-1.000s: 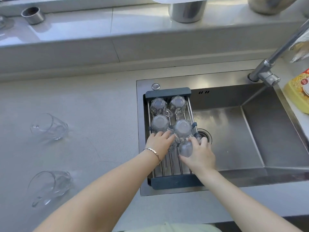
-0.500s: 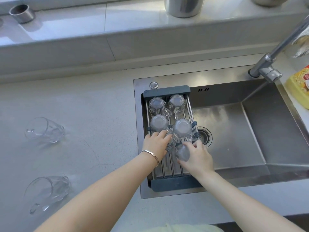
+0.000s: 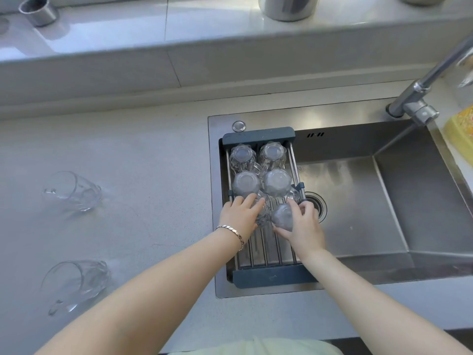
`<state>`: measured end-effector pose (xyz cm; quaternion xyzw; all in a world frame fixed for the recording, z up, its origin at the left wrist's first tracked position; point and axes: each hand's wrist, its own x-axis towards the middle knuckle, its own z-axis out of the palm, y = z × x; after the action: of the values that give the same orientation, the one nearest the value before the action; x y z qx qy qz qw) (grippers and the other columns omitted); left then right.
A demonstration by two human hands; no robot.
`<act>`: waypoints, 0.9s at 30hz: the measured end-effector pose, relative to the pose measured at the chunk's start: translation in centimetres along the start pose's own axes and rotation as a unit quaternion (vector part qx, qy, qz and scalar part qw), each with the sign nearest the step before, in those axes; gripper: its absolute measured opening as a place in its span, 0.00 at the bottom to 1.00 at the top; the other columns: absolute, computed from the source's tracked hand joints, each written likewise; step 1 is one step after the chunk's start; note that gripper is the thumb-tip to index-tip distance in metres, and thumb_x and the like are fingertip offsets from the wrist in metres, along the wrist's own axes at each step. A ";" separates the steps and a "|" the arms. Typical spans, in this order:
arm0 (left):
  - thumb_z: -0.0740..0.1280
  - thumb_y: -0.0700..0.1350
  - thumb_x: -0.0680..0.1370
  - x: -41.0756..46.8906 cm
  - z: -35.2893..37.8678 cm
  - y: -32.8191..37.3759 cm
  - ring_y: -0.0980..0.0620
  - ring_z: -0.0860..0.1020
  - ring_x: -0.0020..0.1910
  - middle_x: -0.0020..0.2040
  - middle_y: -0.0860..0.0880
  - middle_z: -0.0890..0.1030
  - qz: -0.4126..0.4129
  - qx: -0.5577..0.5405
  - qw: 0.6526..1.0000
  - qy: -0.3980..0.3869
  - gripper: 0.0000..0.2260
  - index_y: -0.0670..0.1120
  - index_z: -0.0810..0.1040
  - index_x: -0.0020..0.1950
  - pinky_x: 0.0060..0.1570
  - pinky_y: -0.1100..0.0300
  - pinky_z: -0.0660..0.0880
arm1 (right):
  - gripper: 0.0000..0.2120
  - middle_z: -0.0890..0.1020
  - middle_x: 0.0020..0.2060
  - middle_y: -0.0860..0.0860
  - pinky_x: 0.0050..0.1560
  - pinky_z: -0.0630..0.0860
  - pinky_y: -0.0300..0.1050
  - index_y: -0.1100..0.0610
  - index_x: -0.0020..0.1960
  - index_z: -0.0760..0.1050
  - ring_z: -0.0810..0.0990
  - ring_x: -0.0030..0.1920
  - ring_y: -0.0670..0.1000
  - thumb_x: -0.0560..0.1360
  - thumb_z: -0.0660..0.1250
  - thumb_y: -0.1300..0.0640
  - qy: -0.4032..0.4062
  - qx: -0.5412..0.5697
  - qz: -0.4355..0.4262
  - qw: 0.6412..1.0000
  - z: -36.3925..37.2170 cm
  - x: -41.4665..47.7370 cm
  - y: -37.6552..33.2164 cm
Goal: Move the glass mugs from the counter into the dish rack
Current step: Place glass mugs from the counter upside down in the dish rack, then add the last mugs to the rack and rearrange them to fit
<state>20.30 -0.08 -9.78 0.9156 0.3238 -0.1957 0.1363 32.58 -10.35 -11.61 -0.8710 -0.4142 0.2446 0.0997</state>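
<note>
Both hands are over the dark-framed, steel-barred dish rack (image 3: 258,133) spanning the sink's left end: the right hand (image 3: 303,228) has its fingers wrapped around an upturned clear glass mug (image 3: 281,217), and the left hand (image 3: 239,216) curls over a second clear mug (image 3: 263,216) just beside it, touching the four mugs already standing inverted. Best to lower each rim flat onto the bars before letting go — glass against glass chips easily. Two more clear mugs, the far one (image 3: 73,191) and the near one (image 3: 74,283), lie on their sides on the pale counter.

A steel faucet (image 3: 419,101) overhangs the sink (image 3: 435,201); two metal cups (image 3: 38,11) line the ledge.
</note>
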 end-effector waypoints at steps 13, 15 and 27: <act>0.62 0.55 0.76 -13.0 -3.0 -11.6 0.46 0.67 0.66 0.67 0.48 0.68 -0.261 -0.010 0.965 -0.030 0.21 0.48 0.68 0.66 0.60 0.53 0.66 | 0.25 0.71 0.63 0.56 0.63 0.68 0.50 0.55 0.68 0.65 0.65 0.66 0.56 0.74 0.65 0.51 -0.148 -0.102 -0.208 0.961 -3.2 -1.5 -11.0; 0.63 0.60 0.72 -16.4 -3.0 -14.9 0.44 0.67 0.65 0.66 0.47 0.66 -0.357 0.008 0.928 -0.104 0.27 0.49 0.65 0.67 0.56 0.52 0.68 | 0.23 0.71 0.63 0.56 0.64 0.68 0.50 0.55 0.67 0.67 0.66 0.66 0.56 0.74 0.65 0.52 -0.193 -0.091 -0.231 0.949 -2.0 -1.9 -13.8; 0.71 0.55 0.66 -23.4 -1.4 -23.3 0.42 0.78 0.54 0.60 0.46 0.73 -0.411 -0.218 0.885 -0.013 0.32 0.50 0.61 0.65 0.46 0.55 0.74 | 0.43 0.65 0.70 0.56 0.67 0.65 0.45 0.57 0.73 0.56 0.66 0.69 0.53 0.65 0.76 0.57 -0.220 0.126 -0.210 0.944 7.2 -1.1 -32.5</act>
<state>-11.12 5.39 -0.99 0.6449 0.7040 -0.1702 0.2440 6.51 9.32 -5.17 -0.6695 -0.5650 0.4537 0.1636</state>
